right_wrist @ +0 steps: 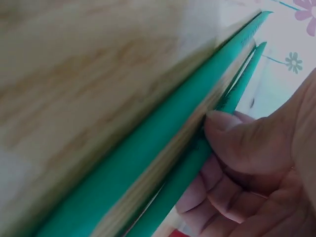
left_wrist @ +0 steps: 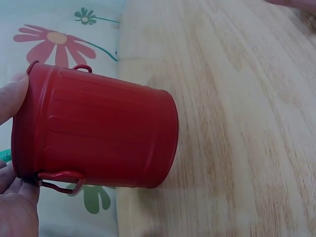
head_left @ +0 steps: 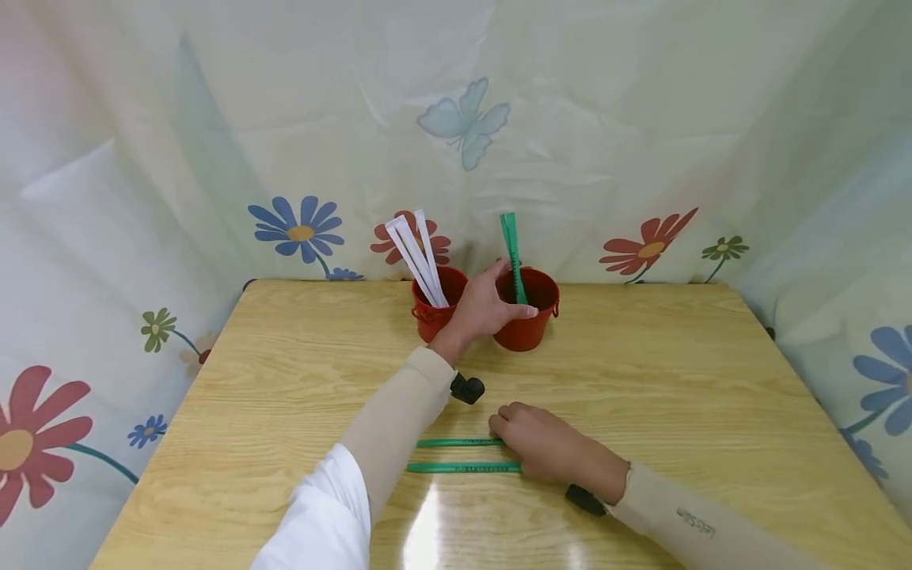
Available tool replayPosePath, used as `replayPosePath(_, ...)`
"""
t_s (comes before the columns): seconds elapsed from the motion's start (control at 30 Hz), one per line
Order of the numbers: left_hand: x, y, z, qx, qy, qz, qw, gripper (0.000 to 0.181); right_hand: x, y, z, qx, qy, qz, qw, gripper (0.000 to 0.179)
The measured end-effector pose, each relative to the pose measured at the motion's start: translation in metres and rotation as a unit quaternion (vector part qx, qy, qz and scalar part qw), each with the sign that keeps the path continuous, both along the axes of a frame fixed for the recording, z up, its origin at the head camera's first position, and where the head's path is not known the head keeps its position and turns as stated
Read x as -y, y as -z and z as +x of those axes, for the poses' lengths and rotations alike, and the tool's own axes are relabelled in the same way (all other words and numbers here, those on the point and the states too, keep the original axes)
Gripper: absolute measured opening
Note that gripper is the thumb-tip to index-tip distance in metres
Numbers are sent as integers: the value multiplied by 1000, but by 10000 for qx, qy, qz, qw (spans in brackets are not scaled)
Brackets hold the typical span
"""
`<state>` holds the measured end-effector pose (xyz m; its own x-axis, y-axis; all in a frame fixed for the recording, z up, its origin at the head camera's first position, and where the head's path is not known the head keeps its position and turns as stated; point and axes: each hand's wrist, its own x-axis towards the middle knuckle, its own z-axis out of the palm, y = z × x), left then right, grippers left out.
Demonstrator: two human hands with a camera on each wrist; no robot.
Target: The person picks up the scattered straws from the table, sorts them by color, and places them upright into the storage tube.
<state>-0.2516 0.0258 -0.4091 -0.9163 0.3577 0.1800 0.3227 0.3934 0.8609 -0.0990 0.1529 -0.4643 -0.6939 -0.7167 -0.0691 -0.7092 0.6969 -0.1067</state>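
Observation:
My left hand (head_left: 487, 305) grips the rim of the right-hand red bucket (head_left: 518, 336), thumb at the front and fingers at the far side. A green wrapped straw bundle (head_left: 512, 252) leans up out of this bucket. In the left wrist view the red bucket (left_wrist: 108, 128) shows its ribbed side and two small handles. Nearer the front, my right hand (head_left: 552, 443) pinches the end of a green wrapped straw (head_left: 456, 442) between thumb and fingers. A second green straw (head_left: 463, 468) lies parallel on the wooden table (head_left: 285, 396), and both carry dark print.
Left of the gripped bucket, another red bucket (head_left: 430, 323) holds several white wrapped straws (head_left: 413, 257), partly behind my left hand. A flower-printed curtain (head_left: 570, 119) rises behind the table's back edge and along both sides.

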Motion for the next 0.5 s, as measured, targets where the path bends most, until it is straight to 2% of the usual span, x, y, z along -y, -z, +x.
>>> replayPosePath(0.13,1,-1,-1,-12,33,-15,10000,73,0,-4,1,-17,-42,193,9998,37)
replayPosePath(0.27,1,0,-1,-4,15,-10,10000,72,-9,-13,1,98,-39,103,9999,34)
replayPosePath(0.5,1,1,-1,-28,8,32,10000,77,-41,-42,-18,503,240,-748,9956,34)
